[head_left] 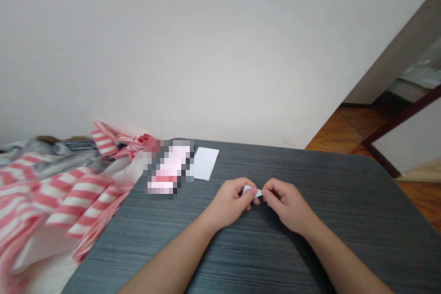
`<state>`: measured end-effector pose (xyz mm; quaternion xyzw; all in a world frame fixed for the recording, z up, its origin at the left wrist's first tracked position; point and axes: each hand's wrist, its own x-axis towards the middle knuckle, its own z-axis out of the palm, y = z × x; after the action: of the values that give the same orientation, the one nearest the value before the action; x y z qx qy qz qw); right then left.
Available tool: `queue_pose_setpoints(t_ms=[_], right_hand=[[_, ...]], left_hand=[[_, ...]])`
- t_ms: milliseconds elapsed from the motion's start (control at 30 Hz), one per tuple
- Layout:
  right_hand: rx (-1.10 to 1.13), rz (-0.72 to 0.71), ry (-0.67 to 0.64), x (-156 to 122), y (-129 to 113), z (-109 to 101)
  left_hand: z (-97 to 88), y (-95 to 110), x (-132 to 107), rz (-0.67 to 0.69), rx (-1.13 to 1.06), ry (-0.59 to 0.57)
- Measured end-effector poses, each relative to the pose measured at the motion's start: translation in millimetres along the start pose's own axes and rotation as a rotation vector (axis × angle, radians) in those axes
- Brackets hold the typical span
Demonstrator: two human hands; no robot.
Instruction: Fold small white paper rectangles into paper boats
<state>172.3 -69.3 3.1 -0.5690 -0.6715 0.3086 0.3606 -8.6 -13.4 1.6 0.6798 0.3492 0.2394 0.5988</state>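
I've got left hand (231,203) and right hand (288,205) both pinching the small white paper (248,189) over the worktop (241,248) — looks folded, can't tell if finished. White sheet or stack (206,163) lies flat, untouched.

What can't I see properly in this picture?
In the head view:
Small white piece: its full shape, hidden by the left hand and right hand.
Pinkish thing: its details, blurred into squares.
Striped cloth: the rest, cut off by the left edge.
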Motion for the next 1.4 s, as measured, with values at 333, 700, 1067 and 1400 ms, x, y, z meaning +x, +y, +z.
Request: queue_pose_setpoints(t_ms=[333,700,1067,1400], right_hand=[[0.012,0.061,0.056,-1.6,7.8,-1.7],[0.07,0.12,0.021,-0.8,11.5,-0.6],[0.439,0.305,-0.121,-3.9,21.1,3.9],[0.387,0.236,-0.174,-4.0,11.1,3.0]], left_hand=[[0.1,-6.8,2.2,-0.018,-0.041,0.043],[-0.8,-1.6,0.9,-0.026,-0.033,0.02],[0.0,-13.2,2.8,0.064,-0.127,0.019],[-3.4,-5.6,0.4,0.182,-0.003,-0.046]])
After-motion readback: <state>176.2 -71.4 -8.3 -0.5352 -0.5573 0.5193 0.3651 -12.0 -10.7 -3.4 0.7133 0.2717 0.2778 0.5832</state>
